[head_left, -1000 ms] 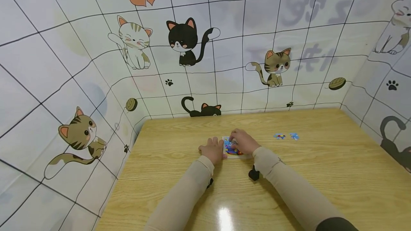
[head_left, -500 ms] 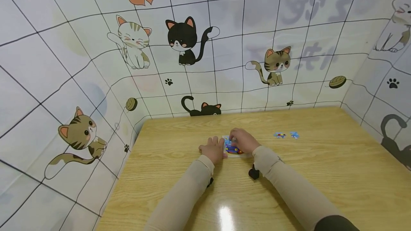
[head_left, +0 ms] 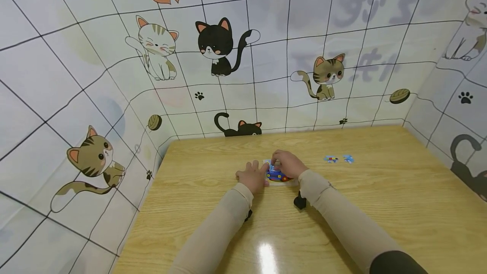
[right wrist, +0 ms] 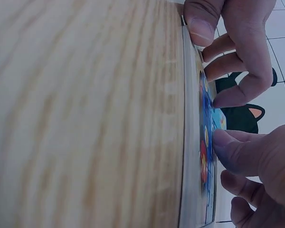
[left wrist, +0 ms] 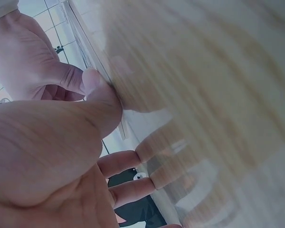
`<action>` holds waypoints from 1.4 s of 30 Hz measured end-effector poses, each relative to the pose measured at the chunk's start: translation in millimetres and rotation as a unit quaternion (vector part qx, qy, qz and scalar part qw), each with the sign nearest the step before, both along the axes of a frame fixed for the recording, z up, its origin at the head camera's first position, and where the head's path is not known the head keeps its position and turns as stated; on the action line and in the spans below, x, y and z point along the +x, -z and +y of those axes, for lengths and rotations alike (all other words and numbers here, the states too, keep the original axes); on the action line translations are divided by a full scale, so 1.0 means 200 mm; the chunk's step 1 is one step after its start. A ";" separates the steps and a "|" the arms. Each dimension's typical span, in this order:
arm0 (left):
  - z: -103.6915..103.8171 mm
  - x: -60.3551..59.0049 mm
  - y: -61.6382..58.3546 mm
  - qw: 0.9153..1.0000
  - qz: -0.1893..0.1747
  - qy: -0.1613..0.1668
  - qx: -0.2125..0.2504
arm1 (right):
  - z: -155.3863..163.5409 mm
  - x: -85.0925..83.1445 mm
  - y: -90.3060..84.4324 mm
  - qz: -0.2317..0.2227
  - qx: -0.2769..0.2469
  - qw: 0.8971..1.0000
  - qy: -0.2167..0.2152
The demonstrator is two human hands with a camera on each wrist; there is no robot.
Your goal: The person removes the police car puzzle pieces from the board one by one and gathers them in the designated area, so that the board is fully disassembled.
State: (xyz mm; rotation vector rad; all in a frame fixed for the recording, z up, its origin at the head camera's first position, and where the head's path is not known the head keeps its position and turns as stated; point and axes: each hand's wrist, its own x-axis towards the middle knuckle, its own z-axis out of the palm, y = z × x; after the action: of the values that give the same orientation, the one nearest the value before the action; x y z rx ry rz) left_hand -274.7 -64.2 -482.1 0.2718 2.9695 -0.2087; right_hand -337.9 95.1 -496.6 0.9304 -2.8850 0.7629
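Near the middle of the table [head_left: 380,206], toward its far edge, the head view shows a small puzzle [head_left: 277,175] lying flat. The left hand [head_left: 252,176] rests against its left edge, fingers fairly straight; the right hand [head_left: 288,164] curls over its top. Two loose pieces [head_left: 337,159] lie well apart to the right.

The left wrist view shows the thumb [left wrist: 92,95] pressing the board's edge.

The right wrist view shows fingertips [right wrist: 221,99] pressing the picture face. Uneven pressure could tip the board or pop seated pieces loose.
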 end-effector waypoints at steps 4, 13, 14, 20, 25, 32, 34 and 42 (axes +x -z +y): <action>0.00 -0.01 0.02 1.000 -0.007 -0.001 0.004 | 0.00 -0.01 0.00 -0.006 -0.002 1.000 -0.004; 0.00 -0.01 0.02 1.000 -0.001 0.006 0.002 | 0.00 -0.02 -0.01 -0.018 -0.017 1.000 0.002; 0.00 -0.01 0.01 1.000 -0.001 0.006 0.003 | 0.00 -0.02 -0.01 -0.018 -0.016 1.000 0.003; 0.00 0.01 0.00 1.000 -0.002 0.006 0.005 | -0.01 -0.02 -0.01 -0.021 -0.011 1.000 0.010; 0.00 0.01 -0.01 1.000 -0.006 0.005 0.000 | -0.01 -0.01 -0.01 -0.023 -0.016 1.000 0.013; -0.01 0.01 0.02 1.000 0.007 0.019 0.000 | -0.02 -0.01 -0.01 0.001 0.011 1.000 0.008; -0.02 0.00 0.03 1.000 0.012 0.022 -0.001 | -0.02 -0.01 -0.01 0.011 0.021 1.000 0.002; -0.02 0.00 0.03 1.000 0.012 0.022 0.002 | -0.04 0.00 -0.02 0.042 0.039 0.998 -0.008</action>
State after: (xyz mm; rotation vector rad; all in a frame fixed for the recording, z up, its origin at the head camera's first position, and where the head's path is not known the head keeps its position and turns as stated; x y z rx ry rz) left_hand -274.9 -68.4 -488.0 0.3374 2.9892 -0.2120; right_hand -338.0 88.1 -493.4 0.9694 -2.8564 0.6007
